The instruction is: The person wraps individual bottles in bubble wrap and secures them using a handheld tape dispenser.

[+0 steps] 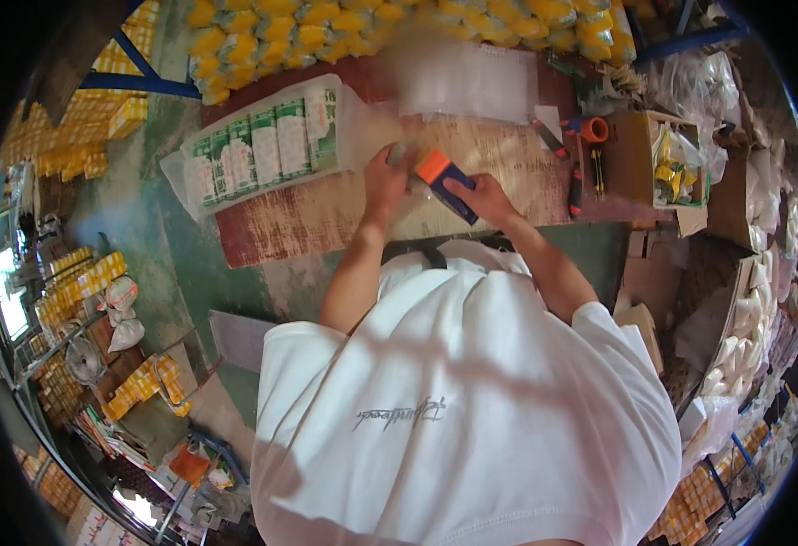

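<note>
My right hand [484,198] grips a small dark-blue carton with an orange end [448,185], held tilted above the worn wooden tabletop [303,222]. At the carton's orange end, my left hand [384,181] curls around a pale, partly see-through object [404,155], too blurred to name. Left of my hands, a translucent plastic bag or liner [354,126] surrounds a row of several green-and-white printed packs [262,149]. Beyond my hands lies a stack of clear plastic sheets or bags [470,82].
Yellow-topped packs [276,34] line the table's far side. At right are a red-and-black cutter [550,140], an orange tape dispenser [586,128], a yellow-and-black tool [598,172], a red-handled tool [575,191] and an open cardboard box [627,157]. Blue metal bars [143,83] frame the far corners.
</note>
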`<state>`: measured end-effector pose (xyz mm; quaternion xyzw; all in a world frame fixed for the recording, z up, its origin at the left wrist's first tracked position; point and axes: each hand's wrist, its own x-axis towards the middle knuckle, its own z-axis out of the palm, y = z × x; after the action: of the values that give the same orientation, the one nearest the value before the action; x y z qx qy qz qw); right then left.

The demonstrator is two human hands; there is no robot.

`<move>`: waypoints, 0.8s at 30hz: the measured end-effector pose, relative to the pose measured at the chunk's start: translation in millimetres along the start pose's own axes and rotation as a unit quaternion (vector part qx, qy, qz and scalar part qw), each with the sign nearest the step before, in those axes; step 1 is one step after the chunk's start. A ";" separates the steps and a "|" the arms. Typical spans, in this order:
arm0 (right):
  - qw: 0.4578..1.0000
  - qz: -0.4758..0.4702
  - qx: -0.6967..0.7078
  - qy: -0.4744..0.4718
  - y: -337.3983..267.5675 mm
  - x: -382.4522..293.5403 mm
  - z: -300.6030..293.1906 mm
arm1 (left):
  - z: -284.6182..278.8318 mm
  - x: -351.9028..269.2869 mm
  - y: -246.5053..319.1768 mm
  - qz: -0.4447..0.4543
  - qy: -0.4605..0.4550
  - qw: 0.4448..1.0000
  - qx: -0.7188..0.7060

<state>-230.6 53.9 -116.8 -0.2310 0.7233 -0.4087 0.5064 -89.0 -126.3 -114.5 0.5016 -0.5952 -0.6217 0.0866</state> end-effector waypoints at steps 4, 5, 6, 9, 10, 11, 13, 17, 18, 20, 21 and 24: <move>0.998 0.037 -0.038 -0.018 33.3 -11.3 6.6 | -25.4 6.4 -1.6 -0.026 0.050 0.997 -0.046; 0.998 0.053 -0.043 -0.016 38.9 -7.4 5.0 | -33.5 18.2 -7.3 -0.023 0.050 0.997 -0.047; 0.995 0.075 -0.046 -0.036 28.3 -4.3 17.8 | -54.8 22.9 -24.4 0.036 0.066 0.994 0.081; 0.995 0.028 -0.088 -0.023 31.3 20.0 35.3 | -58.0 24.0 -29.7 0.241 0.091 0.924 0.284; 0.995 0.031 -0.091 -0.030 24.9 24.0 37.0 | -55.2 20.4 -29.6 0.380 0.112 0.850 0.347; 0.995 0.029 -0.089 -0.030 21.6 31.2 38.8 | -49.6 16.9 -29.5 0.381 0.112 0.849 0.348; 0.992 0.001 -0.109 -0.070 23.2 39.8 34.4 | -30.5 6.5 -37.5 0.358 0.177 0.824 0.402; 0.984 -0.014 -0.160 -0.081 27.9 42.8 20.0 | -48.8 10.6 -46.9 0.298 0.186 0.862 0.366; 0.975 0.005 -0.200 -0.092 21.4 46.0 15.3 | -55.6 14.9 -52.8 0.260 0.169 0.890 0.334; 0.964 0.026 -0.244 -0.103 8.0 58.1 15.1 | -68.5 20.2 -67.0 0.219 0.152 0.917 0.297; 0.944 0.038 -0.305 -0.116 1.1 66.1 18.5 | -69.7 21.1 -76.6 0.218 0.160 0.927 0.262; 0.903 0.042 -0.403 -0.143 -16.4 82.8 37.3 | -80.7 21.1 -111.4 0.199 0.171 0.953 0.155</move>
<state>-229.0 -30.6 -154.0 -0.4404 0.7552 -0.0232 0.4849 14.0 -163.1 -200.5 0.4791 -0.7482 -0.3971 0.2299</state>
